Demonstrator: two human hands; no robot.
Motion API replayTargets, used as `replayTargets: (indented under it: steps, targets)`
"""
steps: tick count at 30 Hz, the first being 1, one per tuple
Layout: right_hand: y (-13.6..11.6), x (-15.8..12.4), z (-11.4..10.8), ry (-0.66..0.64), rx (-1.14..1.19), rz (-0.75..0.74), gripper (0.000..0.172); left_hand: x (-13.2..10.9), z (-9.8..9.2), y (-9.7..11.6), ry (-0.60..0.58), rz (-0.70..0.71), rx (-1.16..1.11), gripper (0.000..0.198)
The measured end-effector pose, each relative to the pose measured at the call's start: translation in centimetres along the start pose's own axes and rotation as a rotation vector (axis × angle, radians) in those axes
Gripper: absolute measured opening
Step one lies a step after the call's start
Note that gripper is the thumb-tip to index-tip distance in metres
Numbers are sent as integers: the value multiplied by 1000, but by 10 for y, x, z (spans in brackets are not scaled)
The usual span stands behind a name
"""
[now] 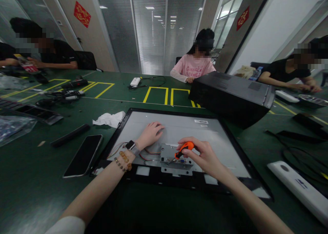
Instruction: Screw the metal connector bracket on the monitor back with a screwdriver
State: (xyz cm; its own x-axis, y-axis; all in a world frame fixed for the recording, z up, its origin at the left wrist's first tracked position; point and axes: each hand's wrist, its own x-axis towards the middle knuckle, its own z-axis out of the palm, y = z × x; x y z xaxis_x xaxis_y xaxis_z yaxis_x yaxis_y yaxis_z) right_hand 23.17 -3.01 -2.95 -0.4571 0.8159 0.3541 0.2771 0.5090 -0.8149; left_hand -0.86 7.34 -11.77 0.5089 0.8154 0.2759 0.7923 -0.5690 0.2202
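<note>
A flat display panel (pixel 184 128) with a black frame lies back side up in front of me. On its near edge sits a metal bracket (pixel 176 170) with a blue video port, and thin coloured wires (pixel 151 152) run from it to the left. My right hand (pixel 201 150) grips an orange and black screwdriver (pixel 185 149), its tip slanting down to the left at the bracket. My left hand (pixel 151 135) rests on the panel's grey back, left of the bracket, with its fingers stretched out. A watch and beaded bracelets are on that wrist.
Left of the panel lie a phone (pixel 84 156), a black bar (pixel 70 134) and a crumpled tissue (pixel 109 119). A large black casing (pixel 230 93) stands beyond the panel's right corner. A white device (pixel 302 184) and cables lie at right. Several people sit around the table.
</note>
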Motion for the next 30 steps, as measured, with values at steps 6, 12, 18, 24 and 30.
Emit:
replayTargets:
  steps: [6,12,18,24,30]
  targets:
    - [3,-2,-5,73,-37,-23,13,0,1,-1,7,10,-8,28]
    - [1,-1,-12,198,-154,-61,15,-1,4,-4,18,19,-17,28]
    - [4,-1,-10,162,-187,-58,14,-1,6,-5,18,20,-24,28]
    - [6,-2,-10,160,-231,-49,15,-1,5,-5,15,21,-27,28]
    - [5,-1,-8,146,-253,-45,15,-1,6,-6,15,19,-27,27]
